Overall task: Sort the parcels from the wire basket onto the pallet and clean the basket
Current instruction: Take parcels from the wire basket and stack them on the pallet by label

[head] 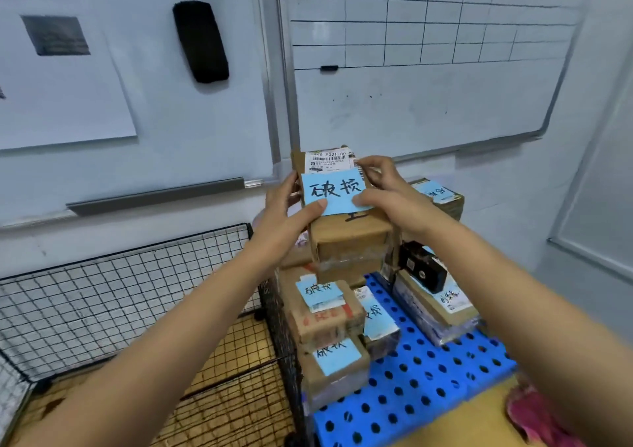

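Above the far left corner of a blue perforated pallet point(428, 388), a person holds one brown cardboard parcel point(346, 237) upright in both hands. The left hand point(287, 213) grips the parcel's left edge, thumb pressed flat on the lower left of a blue note point(334, 191) stuck to its face. The right hand point(387, 189) curls its fingers over the upper right edge, thumb on the note's lower right corner. A white shipping label point(329, 162) shows above the note.

On the pallet lie at least five more parcels, though the pile under the held one is partly hidden and the count may run higher. Two brown boxes point(325, 323) are stacked along the pallet's left edge, with one film-wrapped packet point(383, 338) just right of them. One flat parcel point(442, 319) lies toward the pallet's right side with one black box point(423, 268) on top, and one corner parcel point(448, 203) sits at the far right. Four of them show blue notes. Bare blue surface is open across the pallet's near half and near right corner.

One black wire basket point(102, 292) stands against the pallet's left edge, mesh walls upright, the floor showing through. One pink cloth point(537, 415) lies just past the pallet's near right corner. Beyond the pallet's far edge two whiteboards point(428, 103) hang on the wall, with one black eraser point(200, 40) and one sheet of paper point(61, 103) on the board off the pallet's left side.
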